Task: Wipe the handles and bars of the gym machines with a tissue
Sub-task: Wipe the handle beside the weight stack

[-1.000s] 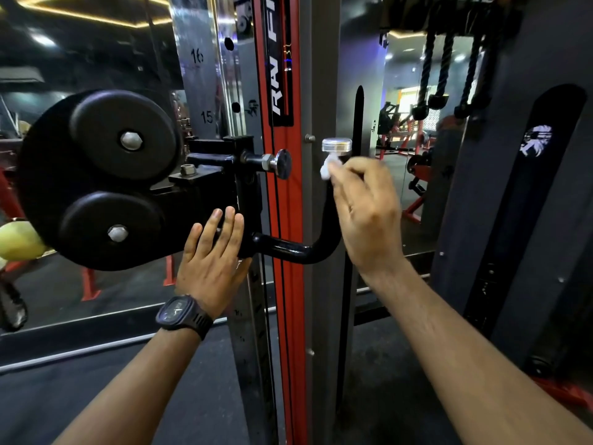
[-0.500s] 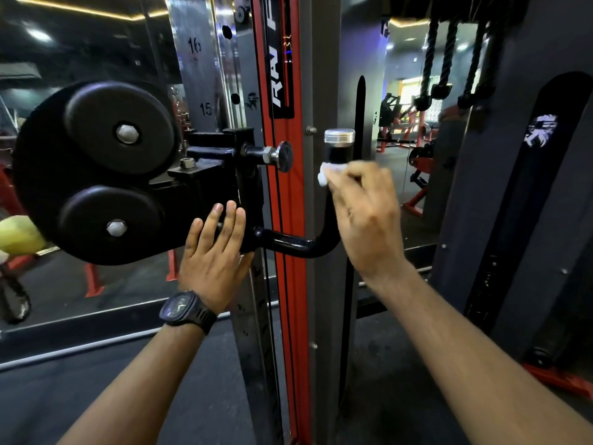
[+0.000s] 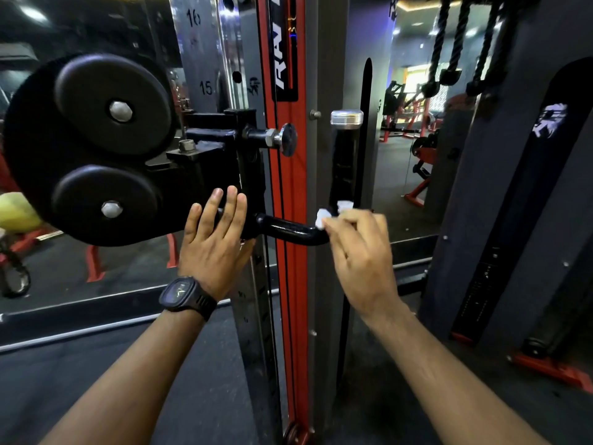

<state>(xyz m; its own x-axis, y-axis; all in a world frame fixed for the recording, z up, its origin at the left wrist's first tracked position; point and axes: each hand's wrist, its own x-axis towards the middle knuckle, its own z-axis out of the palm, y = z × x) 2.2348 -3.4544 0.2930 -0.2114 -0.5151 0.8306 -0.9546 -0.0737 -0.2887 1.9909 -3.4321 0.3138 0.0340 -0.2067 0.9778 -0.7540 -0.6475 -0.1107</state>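
Note:
A black L-shaped handle (image 3: pixel 344 162) with a silver cap on top sticks out of the black pulley carriage (image 3: pixel 211 175) on the red and grey upright. My right hand (image 3: pixel 359 255) grips a small white tissue (image 3: pixel 324 216) pressed against the bend at the bottom of the handle's upright grip. My left hand (image 3: pixel 216 242), wearing a black watch, rests flat with fingers together against the carriage's lower right side, holding nothing.
Two black round pulley covers (image 3: pixel 109 104) sit left of the carriage. A pull pin knob (image 3: pixel 287 139) juts out toward the handle. A numbered steel post (image 3: pixel 208 59) rises behind. Black ropes (image 3: pixel 455 43) hang at upper right beside a dark panel (image 3: pixel 519 187). Dark rubber floor lies below.
My right hand has slid the tissue down the handle grip, from just under the silver cap to the bend at the bottom. The left hand stays on the carriage.

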